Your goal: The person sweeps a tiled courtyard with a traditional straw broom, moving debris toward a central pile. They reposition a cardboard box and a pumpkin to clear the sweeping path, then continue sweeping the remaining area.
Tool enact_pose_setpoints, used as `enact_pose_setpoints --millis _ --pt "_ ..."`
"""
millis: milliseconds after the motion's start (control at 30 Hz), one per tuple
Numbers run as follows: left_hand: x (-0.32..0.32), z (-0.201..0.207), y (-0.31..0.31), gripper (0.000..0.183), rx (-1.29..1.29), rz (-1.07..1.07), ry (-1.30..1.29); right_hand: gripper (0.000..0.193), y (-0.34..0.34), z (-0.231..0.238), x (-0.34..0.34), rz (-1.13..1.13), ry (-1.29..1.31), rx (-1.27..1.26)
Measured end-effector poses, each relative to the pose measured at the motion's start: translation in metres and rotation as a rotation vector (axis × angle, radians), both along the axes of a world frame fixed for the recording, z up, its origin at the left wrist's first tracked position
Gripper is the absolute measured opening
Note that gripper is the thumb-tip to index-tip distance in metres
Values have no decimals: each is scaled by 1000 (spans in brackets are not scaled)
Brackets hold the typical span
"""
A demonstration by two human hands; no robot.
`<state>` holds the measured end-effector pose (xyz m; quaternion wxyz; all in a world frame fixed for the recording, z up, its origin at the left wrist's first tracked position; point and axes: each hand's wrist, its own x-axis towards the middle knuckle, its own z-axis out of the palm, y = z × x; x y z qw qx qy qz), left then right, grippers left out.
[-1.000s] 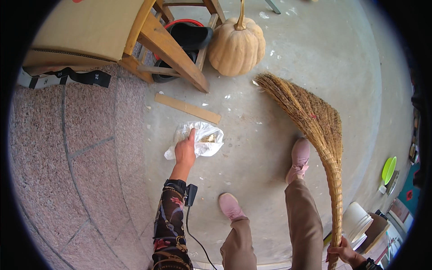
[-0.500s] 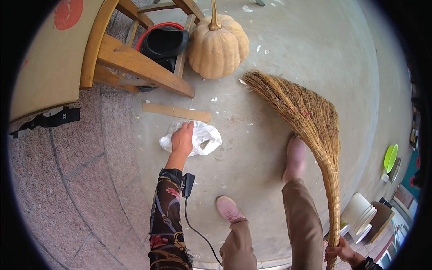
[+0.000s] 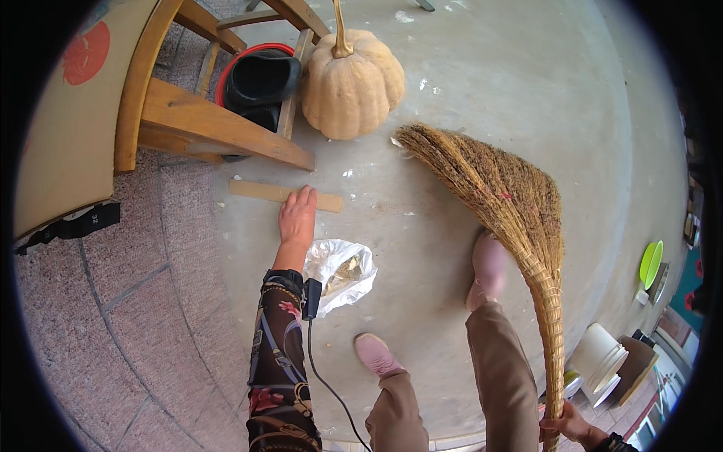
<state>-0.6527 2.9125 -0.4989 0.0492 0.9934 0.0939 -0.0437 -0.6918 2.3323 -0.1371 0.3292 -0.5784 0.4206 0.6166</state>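
My left hand (image 3: 297, 224) reaches down over a flat strip of brown cardboard (image 3: 254, 190) on the floor, fingers stretched across it; whether the hidden thumb presses on it, I cannot tell. Just below that wrist lies a white plastic bag (image 3: 360, 284), its mouth spread and brownish scraps inside. At the lower right, my right hand (image 3: 570, 424) is closed round the handle of a straw broom (image 3: 501, 184). The broom's wide bristle head points up and to the left, above my right shoe.
A large pale orange pumpkin (image 3: 354, 87) sits on the floor beside a wooden stool (image 3: 218, 124). Behind the stool's legs is a red-rimmed basin (image 3: 226, 75) with black things in it. A cardboard box (image 3: 75, 143) stands far left. White buckets (image 3: 595, 358) and a green basin (image 3: 651, 264) are at right.
My left hand has let go of the white bag and moved up to the cardboard strip. The bag now lies nearer my feet, more widely opened. My right hand still holds the broom.
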Motion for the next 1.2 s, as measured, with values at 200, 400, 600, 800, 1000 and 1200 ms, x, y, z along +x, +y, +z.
enact_pose_setpoints --millis 200,400,600,800,1000,1200 --pt "-6 -27 -8 14 211 -129 222 36 -6 1 -1 -22 15 23" --pt "-23 -27 2 13 181 -238 197 29 -4 -2 -2 -18 9 -6" --pt "-55 24 16 5 -41 -229 172 35 4 5 6 10 -11 15" --pt "-107 81 -5 26 -224 1 420 42 11 23 7 81 -106 65" --pt "-139 82 -58 72 -239 332 643 40 17 46 1 105 -285 19" --pt "-165 48 -79 16 -98 283 597 36 22 65 -2 35 -363 -6"
